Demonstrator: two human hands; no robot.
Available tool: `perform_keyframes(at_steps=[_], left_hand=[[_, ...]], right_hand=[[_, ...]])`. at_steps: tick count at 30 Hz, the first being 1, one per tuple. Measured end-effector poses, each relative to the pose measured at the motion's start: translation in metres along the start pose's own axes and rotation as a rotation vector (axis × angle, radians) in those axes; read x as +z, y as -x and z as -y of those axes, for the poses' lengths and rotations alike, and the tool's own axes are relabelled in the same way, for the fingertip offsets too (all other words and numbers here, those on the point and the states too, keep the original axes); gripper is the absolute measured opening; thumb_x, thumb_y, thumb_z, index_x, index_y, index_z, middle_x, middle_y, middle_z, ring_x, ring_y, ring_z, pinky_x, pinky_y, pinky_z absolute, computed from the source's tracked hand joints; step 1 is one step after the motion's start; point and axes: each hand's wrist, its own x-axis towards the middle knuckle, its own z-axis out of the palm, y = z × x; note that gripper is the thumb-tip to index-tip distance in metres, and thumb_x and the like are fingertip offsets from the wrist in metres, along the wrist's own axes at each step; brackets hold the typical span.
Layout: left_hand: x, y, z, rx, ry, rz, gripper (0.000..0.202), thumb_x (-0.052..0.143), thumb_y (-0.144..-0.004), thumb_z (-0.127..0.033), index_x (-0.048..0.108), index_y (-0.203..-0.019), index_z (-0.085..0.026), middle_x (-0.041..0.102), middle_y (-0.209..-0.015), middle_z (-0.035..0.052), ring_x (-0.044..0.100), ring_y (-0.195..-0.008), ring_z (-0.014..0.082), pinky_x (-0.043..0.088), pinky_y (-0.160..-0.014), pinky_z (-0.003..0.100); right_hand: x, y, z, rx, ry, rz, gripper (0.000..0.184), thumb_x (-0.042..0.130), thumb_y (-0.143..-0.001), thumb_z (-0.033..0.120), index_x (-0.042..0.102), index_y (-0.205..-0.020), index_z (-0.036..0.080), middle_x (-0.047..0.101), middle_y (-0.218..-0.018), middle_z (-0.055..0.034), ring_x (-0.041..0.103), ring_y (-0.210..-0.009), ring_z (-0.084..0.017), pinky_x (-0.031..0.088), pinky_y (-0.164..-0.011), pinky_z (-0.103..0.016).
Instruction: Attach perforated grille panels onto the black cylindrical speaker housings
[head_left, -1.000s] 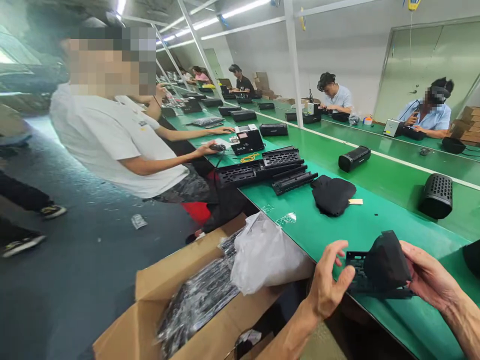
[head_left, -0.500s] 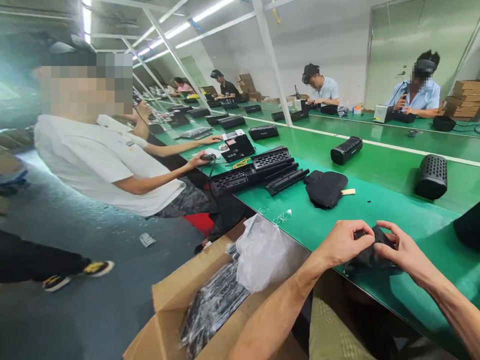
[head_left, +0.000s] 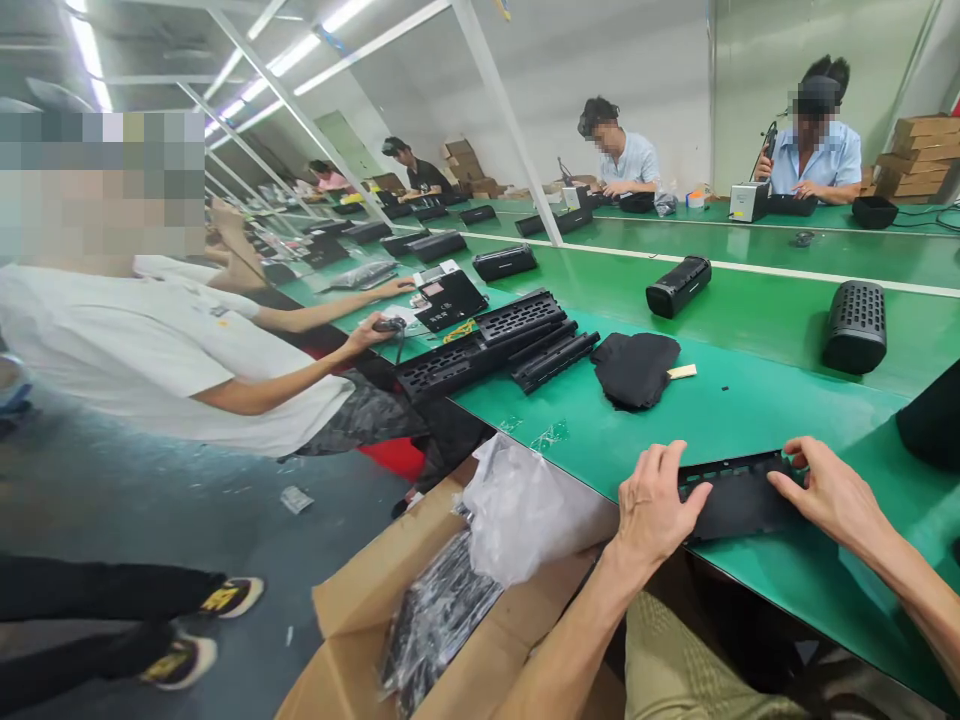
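A flat black panel covered with black cloth point(head_left: 739, 495) lies on the green bench point(head_left: 720, 410) near its front edge. My left hand point(head_left: 660, 500) rests on the panel's left end, fingers spread flat over it. My right hand point(head_left: 829, 490) presses on the panel's right end, fingers stretched along its top edge. A small heap of black cloth point(head_left: 634, 368) with a pale tag beside it lies further back on the bench.
An open cardboard box point(head_left: 352, 640) with bagged black parts and a clear plastic bag point(head_left: 517, 505) stands below the bench on my left. Black grille panels point(head_left: 495, 345) are stacked in front of a seated co-worker point(head_left: 172, 350). Two black speaker bodies point(head_left: 855, 325) stand behind. More people work at the far bench.
The cloth that my hands were bunching over the panel now lies smoothed flat on it. Both hands have moved apart to the panel's ends. The view has swung slightly to the right.
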Motion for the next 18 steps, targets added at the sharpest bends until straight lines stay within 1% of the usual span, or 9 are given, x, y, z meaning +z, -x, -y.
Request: perform_keyframes(at_steps=[1,3,6,8,10,12,14,16,18], left_hand=[[0.0,-0.002,0.005,-0.016,0.013,-0.01,0.057,0.077,-0.088,-0.034,0.059,-0.14,-0.021,0.066,-0.131,0.0133,0.062,-0.123,0.0331,0.053,-0.093,0.042],[0.003,-0.006,0.013,-0.037,0.053,0.014,0.043,0.077,-0.087,-0.032,0.067,-0.127,-0.02,0.067,-0.125,0.0123,0.061,-0.119,0.0325,0.051,-0.097,0.044],[0.007,-0.01,0.02,-0.051,0.196,0.007,0.013,0.072,-0.088,-0.028,0.073,-0.099,-0.021,0.07,-0.109,0.0098,0.06,-0.11,0.0312,0.047,-0.098,0.045],[0.008,-0.011,0.022,-0.051,0.305,-0.008,0.006,0.068,-0.089,-0.027,0.071,-0.088,-0.023,0.071,-0.099,0.0072,0.06,-0.104,0.0292,0.045,-0.095,0.043],[0.007,-0.011,0.023,-0.047,0.376,0.01,0.009,0.066,-0.089,-0.029,0.068,-0.083,-0.024,0.071,-0.09,0.0038,0.06,-0.095,0.0258,0.044,-0.09,0.04],[0.005,-0.01,0.024,-0.054,0.442,0.038,0.012,0.063,-0.09,-0.033,0.066,-0.084,-0.024,0.068,-0.082,0.0004,0.059,-0.083,0.021,0.044,-0.081,0.035],[0.003,-0.009,0.025,-0.098,0.619,0.076,0.013,0.064,-0.088,-0.036,0.064,-0.087,-0.023,0.065,-0.079,-0.0017,0.056,-0.073,0.0169,0.042,-0.072,0.031],[0.002,-0.008,0.026,-0.155,0.821,0.12,0.021,0.068,-0.083,-0.041,0.063,-0.091,-0.022,0.062,-0.079,-0.0022,0.054,-0.069,0.0145,0.041,-0.065,0.027],[0.002,-0.006,0.027,-0.194,0.947,0.154,0.032,0.07,-0.08,-0.046,0.063,-0.097,-0.02,0.061,-0.08,-0.0021,0.054,-0.067,0.0133,0.041,-0.061,0.025]], right_hand=[[0.0,-0.002,-0.001,-0.008,0.005,-0.008,0.045,0.056,-0.085,0.056,0.062,-0.118,0.026,0.068,-0.111,-0.0077,0.062,-0.084,-0.027,0.038,-0.067,-0.035],[0.0,-0.008,-0.003,-0.034,0.01,-0.006,0.049,0.055,-0.085,0.053,0.062,-0.125,0.027,0.066,-0.114,-0.0089,0.063,-0.091,-0.029,0.039,-0.069,-0.036],[0.003,-0.016,-0.004,-0.066,-0.006,0.011,0.036,0.055,-0.082,0.044,0.067,-0.11,0.027,0.065,-0.106,-0.0088,0.064,-0.096,-0.03,0.039,-0.07,-0.036],[0.003,-0.02,-0.004,-0.08,-0.037,0.018,0.025,0.056,-0.08,0.042,0.066,-0.097,0.027,0.065,-0.101,-0.0081,0.063,-0.094,-0.03,0.039,-0.071,-0.036],[0.001,-0.02,-0.004,-0.092,-0.085,0.034,0.021,0.056,-0.078,0.044,0.062,-0.088,0.027,0.065,-0.093,-0.0061,0.061,-0.087,-0.028,0.039,-0.072,-0.036],[-0.003,-0.019,-0.002,-0.093,-0.148,0.063,0.022,0.056,-0.078,0.047,0.059,-0.084,0.027,0.063,-0.082,-0.0029,0.058,-0.078,-0.025,0.039,-0.07,-0.035],[-0.007,-0.018,0.0,-0.081,-0.219,0.09,0.025,0.057,-0.078,0.051,0.056,-0.083,0.027,0.059,-0.073,0.0001,0.055,-0.071,-0.023,0.038,-0.067,-0.034],[-0.009,-0.016,0.002,-0.061,-0.297,0.111,0.028,0.059,-0.076,0.053,0.057,-0.084,0.026,0.057,-0.071,0.0016,0.053,-0.069,-0.022,0.038,-0.067,-0.034],[-0.01,-0.013,0.004,-0.036,-0.385,0.143,0.033,0.062,-0.075,0.055,0.06,-0.087,0.025,0.058,-0.073,0.0012,0.053,-0.069,-0.021,0.04,-0.067,-0.034]])
